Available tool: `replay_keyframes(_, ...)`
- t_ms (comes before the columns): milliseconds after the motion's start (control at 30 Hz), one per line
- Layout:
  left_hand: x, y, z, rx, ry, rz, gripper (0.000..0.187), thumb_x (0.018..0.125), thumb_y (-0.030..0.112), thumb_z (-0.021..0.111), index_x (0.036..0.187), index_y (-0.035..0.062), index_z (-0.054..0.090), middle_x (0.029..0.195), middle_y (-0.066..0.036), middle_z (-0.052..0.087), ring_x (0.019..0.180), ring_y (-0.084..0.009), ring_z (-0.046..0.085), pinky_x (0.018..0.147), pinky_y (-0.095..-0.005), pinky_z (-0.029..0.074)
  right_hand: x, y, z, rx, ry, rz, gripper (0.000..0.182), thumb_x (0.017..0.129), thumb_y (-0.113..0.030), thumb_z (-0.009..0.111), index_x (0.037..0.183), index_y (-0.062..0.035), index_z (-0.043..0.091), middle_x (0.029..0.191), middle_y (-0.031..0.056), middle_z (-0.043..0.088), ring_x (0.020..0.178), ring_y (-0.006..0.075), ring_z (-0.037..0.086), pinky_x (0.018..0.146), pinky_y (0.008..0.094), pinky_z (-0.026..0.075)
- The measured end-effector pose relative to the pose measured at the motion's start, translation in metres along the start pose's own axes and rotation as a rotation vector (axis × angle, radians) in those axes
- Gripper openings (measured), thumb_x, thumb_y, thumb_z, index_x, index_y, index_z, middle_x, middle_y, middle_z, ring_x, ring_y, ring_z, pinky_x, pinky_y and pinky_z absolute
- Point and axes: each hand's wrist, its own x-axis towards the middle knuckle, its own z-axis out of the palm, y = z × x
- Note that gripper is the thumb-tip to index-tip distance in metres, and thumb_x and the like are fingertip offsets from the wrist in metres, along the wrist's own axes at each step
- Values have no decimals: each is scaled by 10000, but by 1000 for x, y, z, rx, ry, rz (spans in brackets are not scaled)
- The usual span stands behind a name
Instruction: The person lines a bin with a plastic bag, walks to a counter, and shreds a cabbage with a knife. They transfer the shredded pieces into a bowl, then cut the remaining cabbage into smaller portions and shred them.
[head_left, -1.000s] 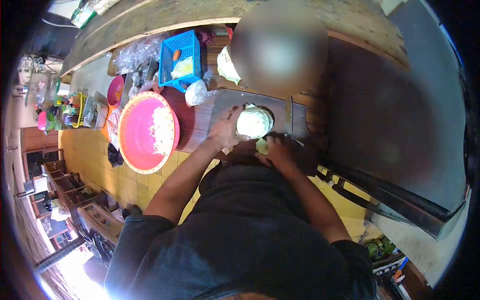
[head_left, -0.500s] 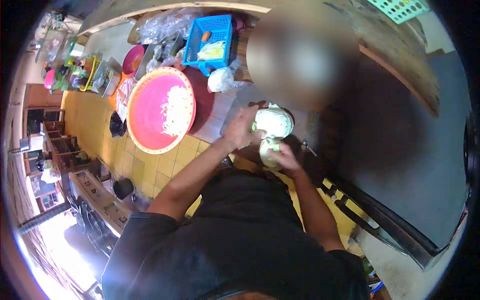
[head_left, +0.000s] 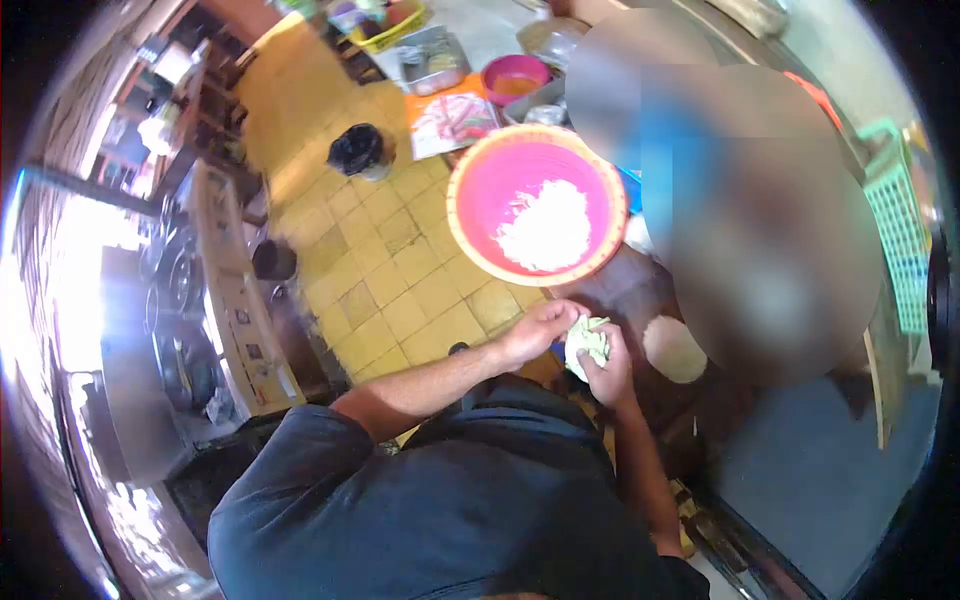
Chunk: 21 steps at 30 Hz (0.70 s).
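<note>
A pale green piece of cabbage point(head_left: 588, 348) is held up near my body, its cut, leafy side showing. My right hand point(head_left: 612, 372) wraps around its right side, the thumb lying across the leaves. At the upper left edge of that piece, the fingers of my left hand point(head_left: 540, 332) are pinched against it; their tips are partly hidden. To the right of my hands, a rounded pale cabbage half point(head_left: 675, 350) rests on the dark work surface. Beyond my hands stands a pink basin with an orange rim point(head_left: 462, 205), containing shredded white cabbage point(head_left: 545, 228).
Yellow floor tiles point(head_left: 390, 300) lie to the left, with a black-lined bin point(head_left: 358, 150) on them. Behind the basin are a small magenta bowl point(head_left: 515, 78) and a metal tray point(head_left: 432, 60). A green plastic basket point(head_left: 898, 235) stands at right. A blurred patch hides the right side.
My view has swung left, so the basin appears farther right. Both hands have brought the smaller cabbage piece closer to the basin, apart from the larger cabbage half.
</note>
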Motion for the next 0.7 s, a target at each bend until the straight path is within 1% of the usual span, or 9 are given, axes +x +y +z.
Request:
replay_keyframes(33, -23, 3, -16, -42, -30, 47, 268, 992, 196, 460, 1199, 38, 524, 1029, -3, 582, 933, -96, 541, 868, -260, 440, 13, -9, 23, -104, 18, -293, 552, 780, -3, 607, 1285, -13, 386, 1032, 132, 576, 966, 222, 579, 859, 352, 464)
replay_keyframes(67, -44, 4, -31, -81, -67, 92, 275, 987, 172, 470, 1217, 29, 519, 1066, -9, 588, 966, -96, 544, 889, -257, 435, 7, -27, 38, -33, -44, -34, 579, 773, -9, 605, 1301, 0, 368, 1092, 172, 562, 1030, 252, 557, 918, 372, 433)
replay_keyframes(133, -72, -3, -71, -96, -14, 88, 336, 940, 59, 528, 1265, -3, 472, 1196, -56, 570, 1101, -120, 534, 975, -289, 419, 29, -12, 83, -218, 9, -209, 554, 787, -40, 605, 1295, 12, 390, 1131, 187, 560, 1036, 250, 559, 918, 368, 434)
replay_keyframes(200, -100, -6, -105, -91, 2, 166, 418, 905, -18, 543, 1306, 12, 430, 1254, -73, 542, 1135, -135, 528, 992, -298, 417, 42, -24, 123, -165, -91, 26, 376, 816, -112, 609, 1157, 20, 520, 1037, 147, 612, 930, 205, 595, 829, 326, 471)
replay_keyframes(333, -158, 18, -166, 427, 280, 255, 616, 789, 112, 737, 1321, 63, 429, 1239, -129, 560, 1109, -205, 560, 937, -321, 467, 70, -36, 234, -31, -35, 135, 303, 872, -196, 593, 1080, 19, 545, 929, 108, 604, 830, 172, 569, 749, 321, 466)
replay_keyframes(400, -182, 30, -197, 427, 426, 225, 670, 717, 204, 807, 1279, 48, 475, 1081, -133, 632, 978, -221, 625, 850, -335, 512, 82, -37, 282, 88, -13, 204, 295, 894, -221, 579, 1067, 16, 548, 902, 95, 597, 800, 160, 557, 725, 319, 462)
replay_keyframes(500, -214, 29, -252, 471, 564, 131, 634, 724, 173, 802, 1249, 39, 472, 1070, -113, 633, 962, -192, 624, 845, -325, 509, 110, -51, 333, 187, -412, 211, 305, 923, -202, 534, 1162, -15, 501, 1034, 84, 568, 912, 156, 553, 780, 299, 460)
replay_keyframes(600, -238, 15, -300, 120, 683, 306, 610, 729, 128, 793, 1224, 38, 447, 1042, -96, 636, 939, -179, 624, 821, -313, 511, 125, -86, 373, 450, -653, 377, 321, 906, -158, 531, 1190, -14, 489, 1113, 89, 549, 987, 164, 544, 833, 294, 457)
replay_keyframes(700, -262, 11, -326, 342, 708, 184, 621, 753, 76, 766, 1246, 50, 389, 1099, -105, 600, 993, -180, 599, 819, -330, 509, 146, -72, 408, 201, -788, 270, 337, 844, -44, 558, 1178, -30, 519, 1106, 86, 567, 1003, 167, 548, 883, 310, 453)
